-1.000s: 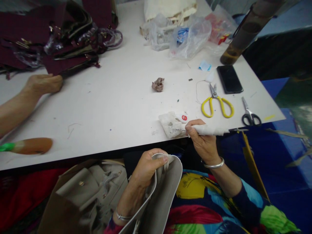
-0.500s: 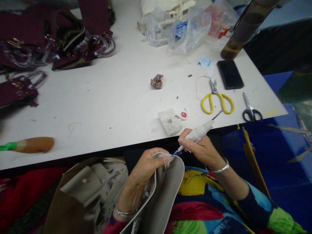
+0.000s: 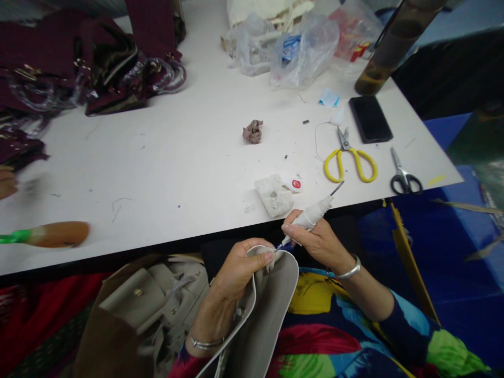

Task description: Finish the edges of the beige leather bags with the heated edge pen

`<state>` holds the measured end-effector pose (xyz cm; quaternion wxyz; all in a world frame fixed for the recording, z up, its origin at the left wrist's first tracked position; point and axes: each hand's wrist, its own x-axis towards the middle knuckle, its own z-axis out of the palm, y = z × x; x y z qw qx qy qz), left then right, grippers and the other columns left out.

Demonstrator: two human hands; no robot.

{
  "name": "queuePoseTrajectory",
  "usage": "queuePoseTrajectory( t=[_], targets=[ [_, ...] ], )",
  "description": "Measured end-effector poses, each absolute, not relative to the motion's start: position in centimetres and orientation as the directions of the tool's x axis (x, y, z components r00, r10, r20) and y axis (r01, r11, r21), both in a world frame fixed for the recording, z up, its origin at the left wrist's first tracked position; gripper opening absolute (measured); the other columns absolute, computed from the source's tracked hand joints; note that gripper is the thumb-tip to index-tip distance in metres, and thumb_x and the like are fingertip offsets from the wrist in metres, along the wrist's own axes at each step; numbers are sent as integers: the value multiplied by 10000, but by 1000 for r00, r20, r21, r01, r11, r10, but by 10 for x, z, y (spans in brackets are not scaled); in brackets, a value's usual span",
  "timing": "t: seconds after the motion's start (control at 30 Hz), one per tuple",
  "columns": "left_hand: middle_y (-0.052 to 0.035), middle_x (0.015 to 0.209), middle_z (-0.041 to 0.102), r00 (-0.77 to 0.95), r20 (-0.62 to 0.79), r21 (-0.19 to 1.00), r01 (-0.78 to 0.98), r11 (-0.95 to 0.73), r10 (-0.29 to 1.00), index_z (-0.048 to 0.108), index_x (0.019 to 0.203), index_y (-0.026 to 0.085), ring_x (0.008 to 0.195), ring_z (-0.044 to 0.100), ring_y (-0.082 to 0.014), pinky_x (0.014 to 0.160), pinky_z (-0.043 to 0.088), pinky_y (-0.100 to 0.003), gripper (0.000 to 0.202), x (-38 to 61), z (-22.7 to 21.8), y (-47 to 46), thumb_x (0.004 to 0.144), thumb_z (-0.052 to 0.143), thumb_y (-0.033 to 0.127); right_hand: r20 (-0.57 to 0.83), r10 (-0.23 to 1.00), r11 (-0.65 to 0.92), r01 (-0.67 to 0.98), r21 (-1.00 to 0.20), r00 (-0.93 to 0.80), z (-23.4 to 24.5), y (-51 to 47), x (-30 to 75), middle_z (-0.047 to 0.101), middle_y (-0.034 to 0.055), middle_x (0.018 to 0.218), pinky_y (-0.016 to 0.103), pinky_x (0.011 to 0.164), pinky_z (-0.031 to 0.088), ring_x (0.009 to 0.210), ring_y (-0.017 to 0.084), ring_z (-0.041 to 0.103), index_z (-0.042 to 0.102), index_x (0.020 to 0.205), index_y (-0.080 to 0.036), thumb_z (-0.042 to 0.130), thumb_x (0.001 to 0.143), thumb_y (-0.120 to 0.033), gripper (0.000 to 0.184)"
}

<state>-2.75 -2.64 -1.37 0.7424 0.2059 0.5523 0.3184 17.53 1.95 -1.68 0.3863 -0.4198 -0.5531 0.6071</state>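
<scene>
My left hand [image 3: 246, 268] pinches the top edge of a light grey bag [image 3: 271, 310], which hangs open in front of my lap. My right hand [image 3: 315, 239] is wrapped round a thin pointed tool with a white-wrapped handle [image 3: 313, 214]. A metal rod sticks out of the handle's far end. The tool's narrow tip meets the bag's edge beside my left thumb; whether it goes through the material I cannot tell. Just beyond my right hand, a small crumpled white packet [image 3: 274, 197] lies on the table.
On the table [image 3: 189, 142] are yellow-handled scissors [image 3: 350, 157], black-handled scissors [image 3: 405, 176], a phone [image 3: 370, 119], a bottle [image 3: 394, 47] and plastic bags [image 3: 303, 52]. Maroon bags [image 3: 110, 63] lie far left, an orange-brown handle [image 3: 59, 234] nearer. More grey bags [image 3: 157, 294] sit below, left.
My right hand and the tool have shifted slightly left, closer to my left hand. At the far left, a maroon bag has moved left and a blurred hand shows at the picture's edge.
</scene>
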Motion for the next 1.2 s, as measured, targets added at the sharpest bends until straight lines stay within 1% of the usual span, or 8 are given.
queuePoseTrajectory(
  t=[0.23, 0.43, 0.5, 0.63, 0.7, 0.83, 1.0, 1.2],
  targets=[
    [-16, 666, 688, 119, -715, 627, -329, 707, 689, 741, 789, 114, 581, 577, -105, 600, 443, -221, 454, -24, -8, -31, 527, 1010, 368, 8, 933, 15, 16, -1000, -359, -12, 15, 181, 635, -1, 743, 282, 649, 486, 673, 144, 595, 665, 865, -188, 682, 988, -423, 266],
    [-18, 690, 695, 103, -705, 627, -371, 685, 701, 725, 807, 119, 603, 604, -122, 613, 473, -233, 445, -25, -8, -35, 528, 1002, 328, 308, 702, 497, 132, -858, -643, -5, -2, 202, 719, 49, 883, 337, 760, 491, 805, 187, 636, 720, 958, -214, 711, 988, -281, 74],
    [-13, 682, 685, 118, -696, 636, -358, 684, 709, 716, 795, 118, 591, 591, -112, 603, 469, -227, 426, -23, -6, -36, 543, 993, 320, 358, 676, 556, 127, -821, -644, -2, -8, 206, 718, 52, 881, 338, 750, 492, 799, 188, 639, 719, 971, -213, 703, 994, -265, 60],
    [-7, 673, 679, 48, -680, 691, -292, 662, 731, 719, 806, 125, 580, 581, -107, 591, 458, -218, 424, -16, -2, -40, 549, 984, 334, 319, 870, 358, 38, -933, -377, 1, -21, 211, 709, 31, 853, 289, 716, 532, 759, 157, 658, 707, 965, -209, 678, 1016, -296, 105],
    [-6, 676, 678, 10, -654, 733, -241, 637, 756, 727, 808, 131, 588, 577, -110, 596, 458, -222, 408, -13, 0, -44, 565, 973, 348, 193, 948, 194, -20, -981, -254, 0, -27, 211, 748, 40, 933, 280, 751, 573, 818, 163, 713, 708, 1101, -218, 673, 1023, -339, 148],
    [-12, 718, 679, 0, -538, 839, -95, 536, 843, 757, 811, 134, 631, 559, -108, 628, 448, -223, 315, -9, 1, -53, 657, 925, 351, 47, 976, 14, -151, -988, -214, -5, -39, 206, 803, 54, 999, 296, 828, 616, 900, 183, 773, 636, 1316, -225, 627, 1046, -427, 337],
    [-9, 715, 660, 36, -447, 893, 85, 443, 894, 768, 817, 138, 652, 533, -112, 651, 424, -229, 236, -6, 6, -60, 752, 864, 343, -3, 981, -8, -27, -1000, -195, -6, -52, 200, 794, 37, 947, 265, 778, 589, 858, 173, 764, 661, 1162, -222, 602, 1050, -446, 257],
    [17, 760, 647, 71, -409, 907, 138, 397, 910, 703, 935, 167, 667, 538, -114, 652, 423, -221, 279, -2, 14, -66, 784, 846, 353, 29, 960, 72, 143, -987, -278, -5, -61, 196, 716, 9, 927, 239, 710, 523, 797, 149, 679, 638, 1052, -221, 712, 972, -407, 216]
  ],
)
